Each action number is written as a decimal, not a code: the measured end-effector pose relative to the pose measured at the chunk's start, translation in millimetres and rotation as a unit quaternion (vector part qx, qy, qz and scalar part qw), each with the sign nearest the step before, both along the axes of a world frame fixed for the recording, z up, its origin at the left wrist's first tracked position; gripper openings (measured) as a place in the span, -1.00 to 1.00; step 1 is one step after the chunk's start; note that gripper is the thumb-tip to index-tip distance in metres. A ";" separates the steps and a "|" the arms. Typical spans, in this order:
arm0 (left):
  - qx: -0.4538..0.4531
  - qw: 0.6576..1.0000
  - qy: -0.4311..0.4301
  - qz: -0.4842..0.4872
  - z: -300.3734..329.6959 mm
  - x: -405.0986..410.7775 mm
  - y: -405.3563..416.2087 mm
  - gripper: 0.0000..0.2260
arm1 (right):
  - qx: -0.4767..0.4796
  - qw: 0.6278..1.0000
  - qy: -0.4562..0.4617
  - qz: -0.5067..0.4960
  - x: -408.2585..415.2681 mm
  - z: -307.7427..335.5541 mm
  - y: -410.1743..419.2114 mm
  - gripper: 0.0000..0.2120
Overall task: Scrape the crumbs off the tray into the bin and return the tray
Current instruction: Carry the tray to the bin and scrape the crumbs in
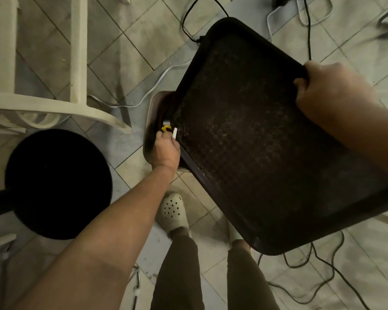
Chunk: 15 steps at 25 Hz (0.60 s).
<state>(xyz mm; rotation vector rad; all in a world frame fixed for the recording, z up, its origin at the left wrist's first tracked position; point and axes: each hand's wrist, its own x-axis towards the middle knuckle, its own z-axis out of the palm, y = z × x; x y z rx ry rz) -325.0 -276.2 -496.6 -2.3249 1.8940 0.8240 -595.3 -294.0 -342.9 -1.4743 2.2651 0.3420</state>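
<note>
A large dark brown tray (251, 135) is tilted over a small beige bin (148, 121) on the floor, its lower left corner dipping into the bin's opening. My right hand (331, 95) grips the tray's right rim, thumb on the inner face. My left hand (166, 151) sits at the tray's lower left edge and pinches a small white scraper (175, 132). Yellow crumbs (166, 128) lie at that corner, just above the bin's opening. Fine specks remain scattered across the tray's textured surface.
A black round stool seat (56, 184) stands at the left. White chair legs (79, 52) rise at the upper left. Black and white cables (309, 30) run over the tiled floor. My feet in a pale clog (172, 211) stand just below the bin.
</note>
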 end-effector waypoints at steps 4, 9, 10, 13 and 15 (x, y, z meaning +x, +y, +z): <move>0.029 0.998 -0.008 0.063 -12.8 3.4 -9.9 -0.78 | 0.003 1.000 -0.001 0.000 0.0 -0.7 -0.9 -0.67; 0.056 0.994 -0.011 0.095 -12.0 12.6 -13.4 -0.78 | 0.001 1.000 -0.005 0.000 1.0 0.5 -3.3 -0.67; 0.036 0.996 -0.014 0.076 -9.4 12.0 -10.4 -0.78 | 0.001 1.000 -0.006 0.001 1.1 0.8 -2.9 -0.67; -0.004 1.000 -0.015 0.004 -9.0 9.1 -5.3 -0.78 | -0.004 1.000 -0.009 0.002 -0.1 0.2 -1.2 -0.67; 0.018 0.999 -0.031 -0.006 -11.1 4.6 -14.7 -0.76 | -0.002 1.000 -0.012 -0.001 -0.5 -0.4 -0.8 -0.67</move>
